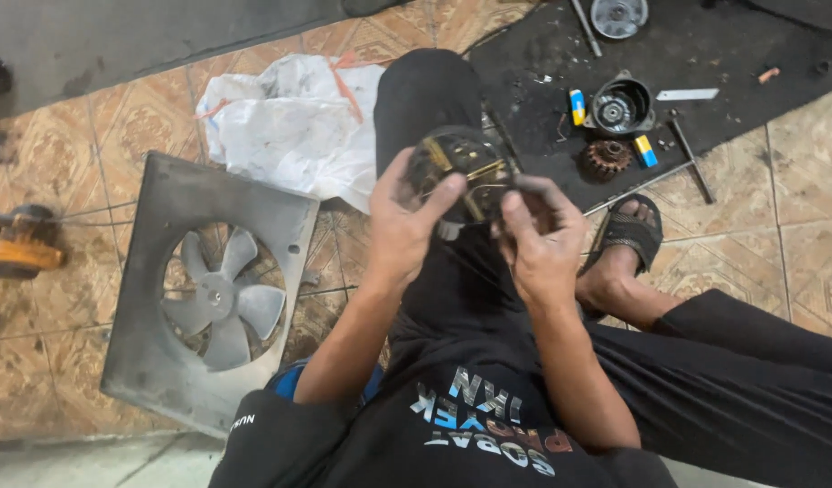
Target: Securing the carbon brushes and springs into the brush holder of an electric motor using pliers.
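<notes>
The left hand [400,226] and the right hand [538,242] both clamp a round dark motor end plate with brass strips [461,172], fingers curled over its rim, held above the person's raised knee [425,99]. Left of the plate, a grey fan shroud [154,271] lies flat on the tiled floor [795,235], with a crumpled white bag [289,117] just above it. Right of the plate, a black mat [723,54] carries a motor housing [619,107] and a rusty armature [604,159]; bare tiles lie beyond its edge.

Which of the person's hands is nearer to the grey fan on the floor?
Left. The left hand is closer to the grey fan, which lies to its left; the right hand is farther off.
</notes>
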